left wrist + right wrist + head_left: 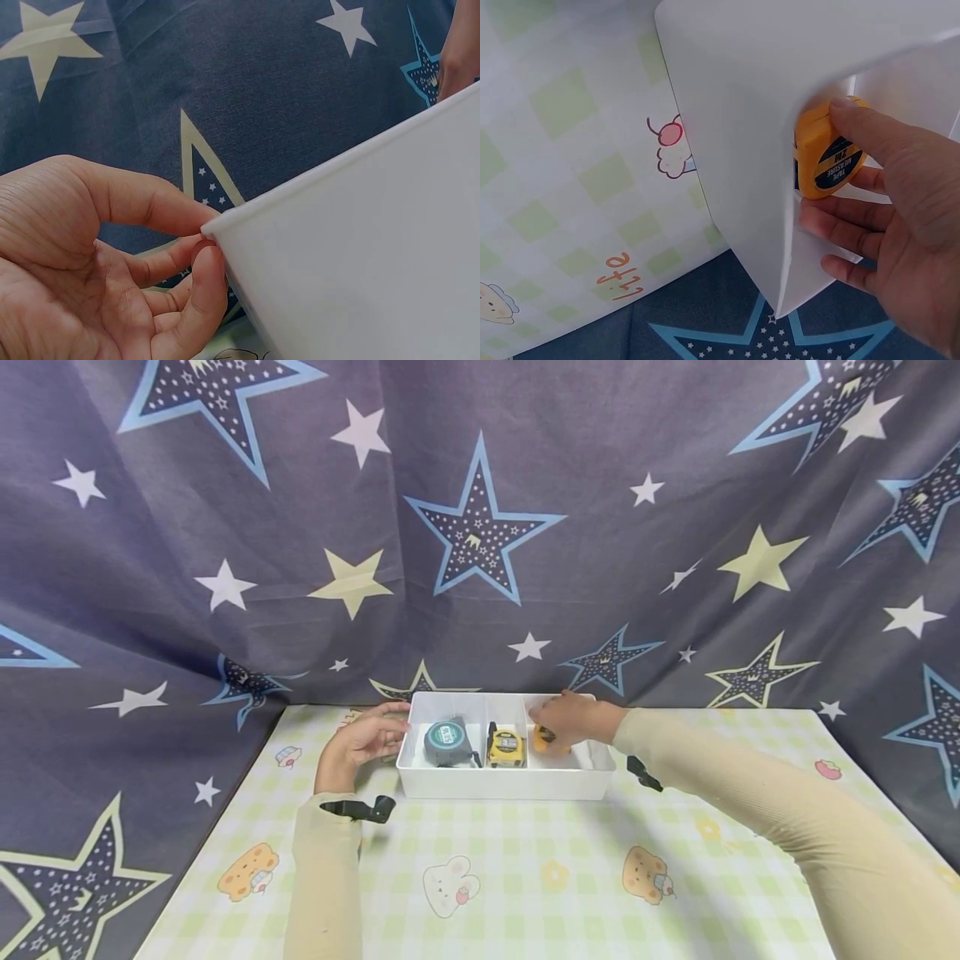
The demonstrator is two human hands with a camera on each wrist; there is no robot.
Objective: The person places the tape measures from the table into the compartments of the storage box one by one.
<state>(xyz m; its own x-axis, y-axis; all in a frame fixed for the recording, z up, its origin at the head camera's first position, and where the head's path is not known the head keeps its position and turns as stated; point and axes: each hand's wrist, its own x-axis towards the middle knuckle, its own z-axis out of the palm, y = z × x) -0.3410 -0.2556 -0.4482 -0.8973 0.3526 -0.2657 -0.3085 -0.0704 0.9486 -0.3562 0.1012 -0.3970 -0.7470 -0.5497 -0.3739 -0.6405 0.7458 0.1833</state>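
A white divided box (502,783) stands near the back of the table. My right hand (573,717) reaches into its right compartment and holds a yellow tape measure (832,150) between thumb and fingers. In the right wrist view its dark label shows "tape measure", and the thumb lies on its edge. My left hand (367,739) is at the box's left end, fingertips touching the rim corner and outer wall in the left wrist view. A teal-grey tape measure (447,742) lies in the left compartment, a yellow-black tape measure (506,747) in the middle one.
The table wears a green-checked cloth (525,877) with cartoon prints. Close behind the box hangs a dark star-patterned curtain (450,635), which also runs along both sides. Two thin dividers (485,735) part the box's compartments.
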